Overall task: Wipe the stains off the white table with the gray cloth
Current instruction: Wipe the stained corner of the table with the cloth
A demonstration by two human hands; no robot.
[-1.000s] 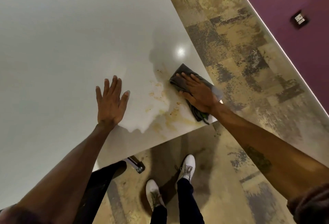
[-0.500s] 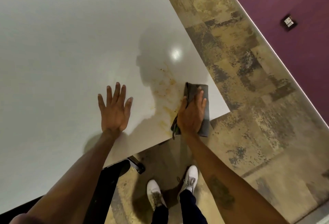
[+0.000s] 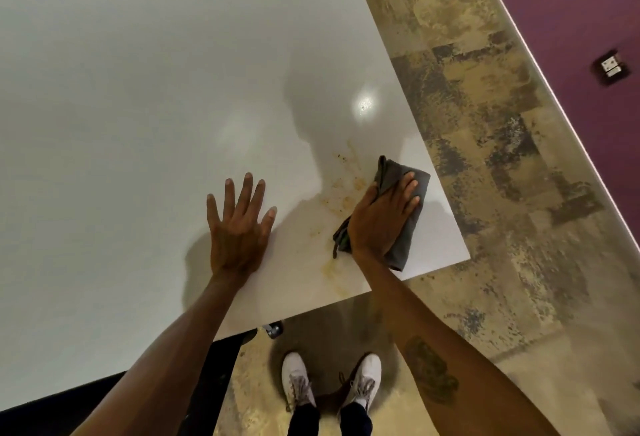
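Observation:
The white table fills the left and middle of the head view. Brown-yellow stains are smeared near its near right corner, with a fainter patch close to the front edge. My right hand presses flat on the folded gray cloth, which lies just right of the stains near the corner. My left hand rests flat on the tabletop with its fingers spread, left of the stains, holding nothing.
The table's right edge and near corner are a short way from the cloth. Below the front edge are my two white shoes on the patterned floor and a table caster. A purple wall with a socket runs at the right.
My right hand has slid the cloth back and forth over the stained corner, swinging from angled left to pointing up and right. The left hand has stayed flat in place.

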